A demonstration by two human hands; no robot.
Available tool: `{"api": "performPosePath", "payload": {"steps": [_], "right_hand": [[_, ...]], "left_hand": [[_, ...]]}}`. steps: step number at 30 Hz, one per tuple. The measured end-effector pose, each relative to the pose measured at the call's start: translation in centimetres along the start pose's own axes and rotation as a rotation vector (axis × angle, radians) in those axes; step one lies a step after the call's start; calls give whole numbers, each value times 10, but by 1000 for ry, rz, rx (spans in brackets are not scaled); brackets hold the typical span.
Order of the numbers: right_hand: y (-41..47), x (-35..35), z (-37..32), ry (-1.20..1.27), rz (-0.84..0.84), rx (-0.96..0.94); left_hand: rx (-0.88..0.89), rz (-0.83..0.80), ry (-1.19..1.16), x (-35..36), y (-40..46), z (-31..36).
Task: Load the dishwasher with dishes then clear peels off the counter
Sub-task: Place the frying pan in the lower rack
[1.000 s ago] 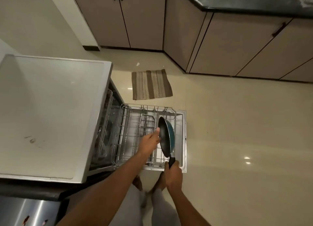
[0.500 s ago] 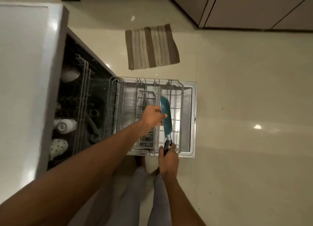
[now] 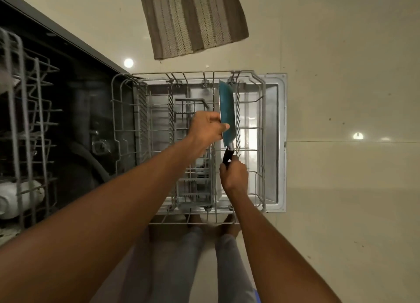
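Note:
A teal frying pan (image 3: 227, 108) with a black handle stands on edge over the pulled-out lower dishwasher rack (image 3: 127, 111), among the tines on its right side. My left hand (image 3: 208, 127) grips the pan's rim, thumb across the teal outside. My right hand (image 3: 234, 174) holds the black handle at the near end. The rack rests on the open dishwasher door (image 3: 276, 143). A wire cutlery basket (image 3: 193, 105) sits in the rack's middle, partly hidden by my left hand.
The dishwasher's dark inside is at left, with an upper rack (image 3: 25, 111) holding white dishes (image 3: 20, 197). A striped brown mat (image 3: 193, 18) lies on the tiled floor beyond the door. My legs and feet stand at the rack's near edge.
My head has leaned in over the rack. The pan has turned from tilted to upright on edge and come down into the rack's right side, both hands still on it.

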State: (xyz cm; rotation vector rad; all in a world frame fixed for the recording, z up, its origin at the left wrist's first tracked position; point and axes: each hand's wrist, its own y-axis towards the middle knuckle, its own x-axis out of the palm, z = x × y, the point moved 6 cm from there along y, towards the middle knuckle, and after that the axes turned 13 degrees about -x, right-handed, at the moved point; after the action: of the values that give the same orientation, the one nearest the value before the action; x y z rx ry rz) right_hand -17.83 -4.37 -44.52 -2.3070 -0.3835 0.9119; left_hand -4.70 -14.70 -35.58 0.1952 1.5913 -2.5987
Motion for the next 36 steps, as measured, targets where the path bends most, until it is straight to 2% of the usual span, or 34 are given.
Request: {"api": "performPosePath", "payload": {"steps": [8,21,30,36], "right_hand": [[39,43,27,-127,26,35],[61,51,42,-49,90,65],[70,51,52,24,38,3],[67,50,54,69,33,-14]], "left_hand": [[14,-40,-15,9,63,-33],[128,-12,123,36,81,-37],[53,-138,137,49,89,-33],[111,-208,207,47,88,-25]]}}
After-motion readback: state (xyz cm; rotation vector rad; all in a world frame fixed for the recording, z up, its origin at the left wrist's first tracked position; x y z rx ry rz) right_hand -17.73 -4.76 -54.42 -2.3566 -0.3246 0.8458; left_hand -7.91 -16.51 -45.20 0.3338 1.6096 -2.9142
